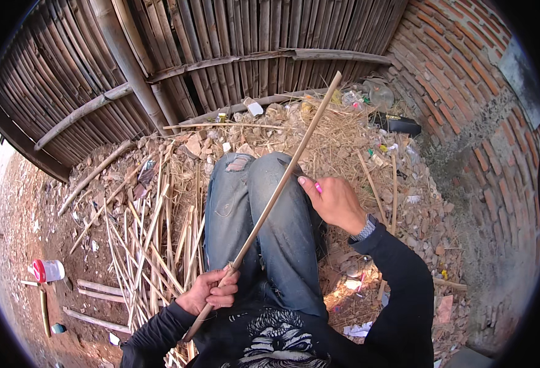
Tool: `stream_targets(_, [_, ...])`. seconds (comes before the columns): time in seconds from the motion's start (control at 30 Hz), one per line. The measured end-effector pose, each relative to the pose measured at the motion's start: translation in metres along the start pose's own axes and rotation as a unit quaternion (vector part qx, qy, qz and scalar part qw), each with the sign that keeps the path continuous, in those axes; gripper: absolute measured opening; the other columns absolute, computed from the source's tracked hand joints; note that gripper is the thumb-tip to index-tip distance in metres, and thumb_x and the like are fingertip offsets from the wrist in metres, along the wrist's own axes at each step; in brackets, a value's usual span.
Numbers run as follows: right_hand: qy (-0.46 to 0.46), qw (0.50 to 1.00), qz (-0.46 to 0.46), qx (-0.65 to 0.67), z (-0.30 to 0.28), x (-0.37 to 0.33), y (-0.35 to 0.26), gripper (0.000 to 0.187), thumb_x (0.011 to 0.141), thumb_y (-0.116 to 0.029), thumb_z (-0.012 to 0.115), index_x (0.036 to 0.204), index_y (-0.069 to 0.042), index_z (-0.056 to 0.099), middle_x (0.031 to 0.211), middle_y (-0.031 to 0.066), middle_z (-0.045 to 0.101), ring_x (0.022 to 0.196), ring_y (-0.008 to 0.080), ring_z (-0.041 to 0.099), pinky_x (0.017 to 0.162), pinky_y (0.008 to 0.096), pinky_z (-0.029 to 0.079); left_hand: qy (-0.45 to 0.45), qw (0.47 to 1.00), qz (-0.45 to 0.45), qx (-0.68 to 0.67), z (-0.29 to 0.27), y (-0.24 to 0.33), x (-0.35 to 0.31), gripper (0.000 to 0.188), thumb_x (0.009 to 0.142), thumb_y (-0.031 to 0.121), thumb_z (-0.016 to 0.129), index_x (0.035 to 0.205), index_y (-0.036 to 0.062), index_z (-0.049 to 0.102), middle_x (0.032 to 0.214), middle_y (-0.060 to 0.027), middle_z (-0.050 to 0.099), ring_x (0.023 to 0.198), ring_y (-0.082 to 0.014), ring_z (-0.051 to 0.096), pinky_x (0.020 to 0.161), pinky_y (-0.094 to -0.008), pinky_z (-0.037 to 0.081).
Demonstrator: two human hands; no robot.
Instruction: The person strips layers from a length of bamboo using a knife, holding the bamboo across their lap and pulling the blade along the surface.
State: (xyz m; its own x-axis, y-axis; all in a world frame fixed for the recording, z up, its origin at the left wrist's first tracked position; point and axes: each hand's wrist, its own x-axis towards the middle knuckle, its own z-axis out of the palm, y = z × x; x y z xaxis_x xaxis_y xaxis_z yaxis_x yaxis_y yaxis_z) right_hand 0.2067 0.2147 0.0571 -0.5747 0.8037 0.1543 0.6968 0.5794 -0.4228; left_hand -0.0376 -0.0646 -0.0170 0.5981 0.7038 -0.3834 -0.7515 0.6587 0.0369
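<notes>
Bamboo-coloured and slender, a long stick slants over the person's denim-clad legs, its lower end near the waist at the left and its upper end beyond the knees, toward the right. The left hand grips it near the lower end, fingers wrapped around it. The right hand, with a watch at the wrist, is just beside the stick near the right knee; its fingers are closed on a pink tool, mostly hidden by the hand. Whether that tool touches the stick, I cannot tell.

Left of the legs, many pale strips lie crossed in a loose heap on the ground. Farther left lies a red-and-white tub. Straw and rubble cover the ground before the knees, below a slatted wall; a brick wall rises at the right.
</notes>
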Motion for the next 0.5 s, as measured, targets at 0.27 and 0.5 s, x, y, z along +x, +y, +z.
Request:
stream_targets(0.27, [0.043,0.996,0.057,0.046,-0.026,-0.01,0.009,0.07,0.104,-0.049,0.051,0.059,0.004,0.061,0.056,0.0284,0.055,0.055,0.0462,0.059,0.055,0.0543,0.044,-0.061,0.998,0.009,-0.003,0.008,0.01,0.033,0.035,0.11,0.04,0.042,0.087,0.0136,0.043,0.056,0.0061,0.036,0.041,-0.0053,0.03,0.041,-0.0224,0.026])
stream_targets(0.5, [-0.107,0.991,-0.079,0.0,0.011,-0.062,-0.046,0.063,0.1,-0.053,0.056,0.063,-0.002,0.064,0.057,0.0264,0.06,0.058,0.0469,0.065,0.057,0.056,0.052,0.022,0.984,0.071,0.16,0.004,0.001,0.033,0.04,0.109,0.042,0.046,0.084,0.0101,0.043,0.058,0.0052,0.031,0.042,-0.0067,0.026,0.04,-0.0242,0.021])
